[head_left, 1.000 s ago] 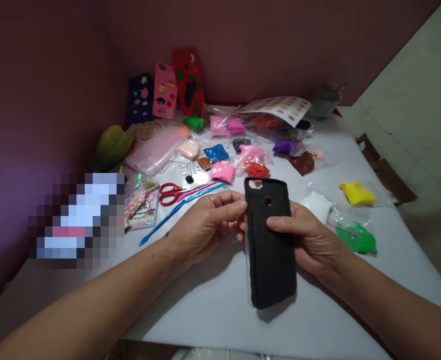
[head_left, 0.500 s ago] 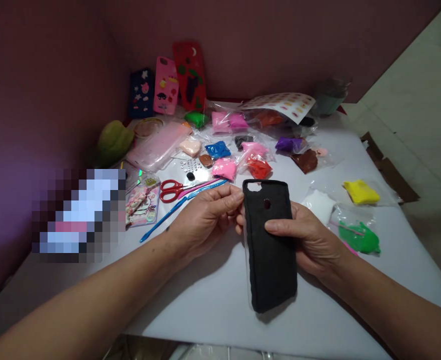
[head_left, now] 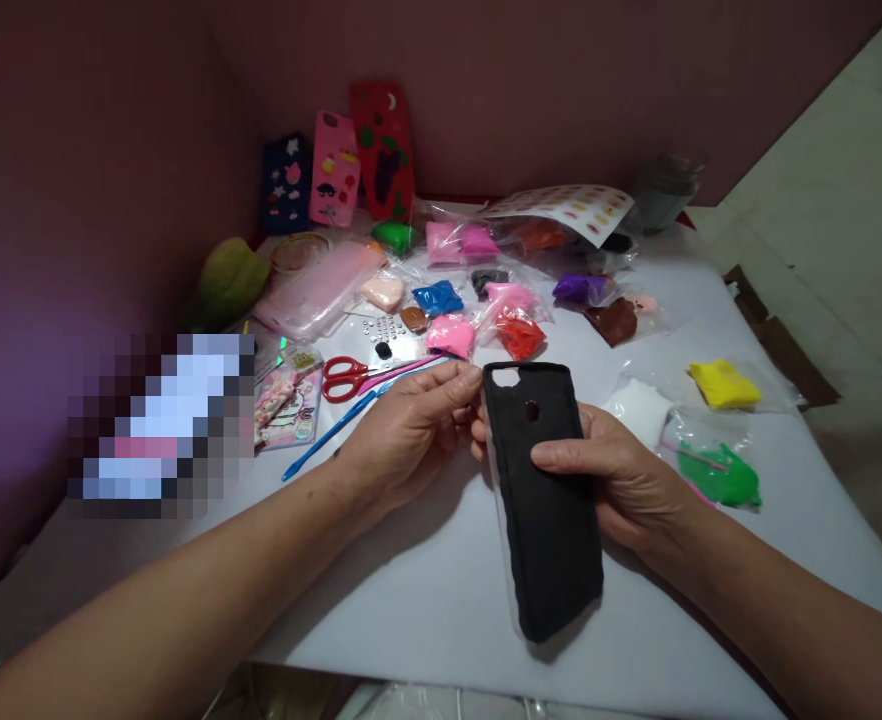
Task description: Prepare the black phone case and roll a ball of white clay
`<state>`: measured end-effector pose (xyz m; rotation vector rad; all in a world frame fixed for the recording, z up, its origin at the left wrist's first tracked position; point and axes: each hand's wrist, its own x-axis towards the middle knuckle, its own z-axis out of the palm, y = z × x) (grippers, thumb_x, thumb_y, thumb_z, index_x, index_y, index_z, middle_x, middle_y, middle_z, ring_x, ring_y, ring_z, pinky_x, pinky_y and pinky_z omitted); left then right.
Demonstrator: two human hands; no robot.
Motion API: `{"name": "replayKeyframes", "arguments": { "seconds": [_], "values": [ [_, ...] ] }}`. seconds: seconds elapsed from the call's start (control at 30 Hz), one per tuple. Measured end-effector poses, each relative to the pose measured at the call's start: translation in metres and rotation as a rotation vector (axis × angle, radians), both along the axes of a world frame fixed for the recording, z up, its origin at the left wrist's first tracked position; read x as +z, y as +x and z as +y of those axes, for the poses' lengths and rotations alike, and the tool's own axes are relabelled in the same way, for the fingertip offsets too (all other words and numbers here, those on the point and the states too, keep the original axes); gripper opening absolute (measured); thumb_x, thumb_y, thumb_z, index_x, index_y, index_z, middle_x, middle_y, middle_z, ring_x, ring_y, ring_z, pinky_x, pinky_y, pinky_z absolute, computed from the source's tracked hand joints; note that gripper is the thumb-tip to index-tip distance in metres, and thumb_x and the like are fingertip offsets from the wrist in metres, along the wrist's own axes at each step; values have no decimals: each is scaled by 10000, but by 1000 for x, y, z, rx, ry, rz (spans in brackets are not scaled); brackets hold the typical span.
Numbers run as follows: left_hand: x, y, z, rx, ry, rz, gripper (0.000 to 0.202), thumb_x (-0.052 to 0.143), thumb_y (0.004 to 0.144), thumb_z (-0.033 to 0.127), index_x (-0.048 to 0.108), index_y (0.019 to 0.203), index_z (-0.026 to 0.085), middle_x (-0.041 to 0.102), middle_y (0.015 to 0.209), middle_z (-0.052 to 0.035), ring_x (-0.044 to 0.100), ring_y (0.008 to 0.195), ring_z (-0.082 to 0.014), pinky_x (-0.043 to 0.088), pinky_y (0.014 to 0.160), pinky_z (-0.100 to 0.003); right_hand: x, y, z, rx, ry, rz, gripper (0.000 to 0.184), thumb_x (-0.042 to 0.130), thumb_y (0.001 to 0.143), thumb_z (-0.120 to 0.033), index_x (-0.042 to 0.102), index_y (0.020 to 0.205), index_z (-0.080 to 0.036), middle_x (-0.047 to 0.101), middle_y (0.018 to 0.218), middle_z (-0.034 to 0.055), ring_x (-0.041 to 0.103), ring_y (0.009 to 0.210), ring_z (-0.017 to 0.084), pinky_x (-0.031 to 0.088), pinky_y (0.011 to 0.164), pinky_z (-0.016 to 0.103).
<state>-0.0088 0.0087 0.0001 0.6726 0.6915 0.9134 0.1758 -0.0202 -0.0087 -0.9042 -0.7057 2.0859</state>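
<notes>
A phone case covered in black clay (head_left: 546, 510) is held above the white table sheet (head_left: 426, 590), back side facing me, with a camera cutout and a small round hole near its top. My right hand (head_left: 621, 480) grips it from the right, thumb lying across its middle. My left hand (head_left: 411, 430) pinches the case's upper left edge with closed fingertips.
Several small bags of coloured clay (head_left: 448, 335) lie behind the hands, with yellow (head_left: 722, 385) and green (head_left: 715, 475) ones at the right. Red scissors (head_left: 347, 375) and a blue tool (head_left: 336, 430) lie at the left. Three decorated cases (head_left: 336, 180) lean on the wall.
The black case has tilted slightly, its bottom end swinging down and to the right. My left fingertips slid up to its top left corner. The view shifted a little.
</notes>
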Motion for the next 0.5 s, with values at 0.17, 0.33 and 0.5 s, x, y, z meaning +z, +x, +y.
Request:
{"name": "replayKeyframes", "arguments": {
  "seconds": [0.17, 0.33, 0.5],
  "values": [
    [3, 0, 0, 3, 1, 17, 249, 714, 842, 271, 598, 670, 133, 563, 601, 0, 529, 532, -88, 437, 523, -188, -1, 1, -1, -3, 9, -4, 403, 781, 722, -143, 724, 1121, -163, 725, 1150, 114, 695, 998, 218, 525, 913, 336],
    [2, 2, -2, 3, 22, 3, 265, 666, 885, 284, 607, 676, 132, 561, 610, -5, 529, 543, -95, 451, 548, -203, -1, 0, -1, -23, 1, -6, 408, 791, 715, -147, 723, 1117, -160, 726, 1143, 116, 697, 994, 217, 529, 905, 329],
    [2, 3, -3, 13, -1, -13, 242, 631, 913, 240, 601, 698, 134, 574, 614, -2, 538, 539, -86, 451, 545, -187, 1, -1, 0, -41, -33, -3, 393, 824, 675, -146, 735, 1058, -147, 743, 1075, 107, 707, 925, 199, 547, 847, 294]
  ]
}}
